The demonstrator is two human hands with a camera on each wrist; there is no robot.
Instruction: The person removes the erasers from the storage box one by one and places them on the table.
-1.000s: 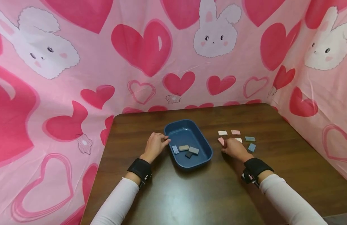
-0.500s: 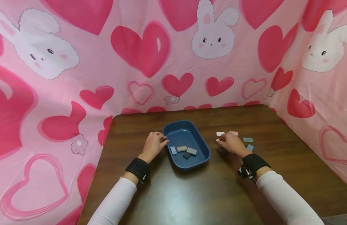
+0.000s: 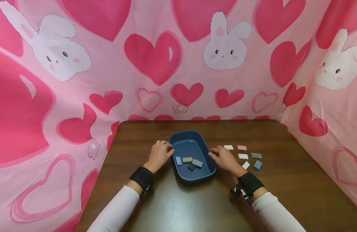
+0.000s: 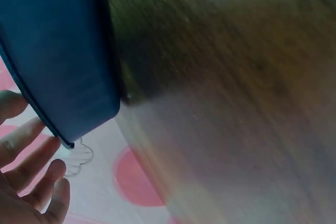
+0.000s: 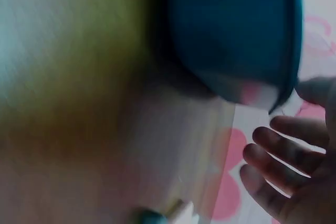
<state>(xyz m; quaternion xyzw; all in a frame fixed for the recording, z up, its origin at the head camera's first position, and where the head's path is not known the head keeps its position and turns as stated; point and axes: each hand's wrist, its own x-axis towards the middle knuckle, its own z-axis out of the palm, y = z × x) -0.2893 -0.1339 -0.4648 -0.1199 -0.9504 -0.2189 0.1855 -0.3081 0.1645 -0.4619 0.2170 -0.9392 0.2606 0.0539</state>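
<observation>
A deep blue plastic tray (image 3: 182, 177) with rounded corners stands on the table. Inside it lie several small flat blocks: light blue (image 3: 178, 160), beige (image 3: 187, 159), grey (image 3: 197, 163) and a black one (image 3: 191, 167) partly under the grey. My left hand (image 3: 158, 157) is at the tray's left rim; in the left wrist view its loosely spread fingers (image 4: 31, 169) reach that edge. On the opposite side, my right hand (image 3: 224, 158) has thumb and fingertips right at the rim. The right wrist view shows these fingers (image 5: 283, 153) spread, nothing visible between them.
Right of the tray lie more small blocks: white (image 3: 228, 147), pink (image 3: 242, 147), cream (image 3: 243, 156), green-blue (image 3: 256, 155), blue (image 3: 258, 165) and a whitish one (image 3: 246, 165) beside my wrist. A pink heart-patterned cloth (image 3: 155, 58) hangs behind the wooden table (image 3: 178, 206).
My right hand has left the loose blocks and moved left to the tray's right rim. My left hand has stayed at the left rim. The head view has tilted up slightly.
</observation>
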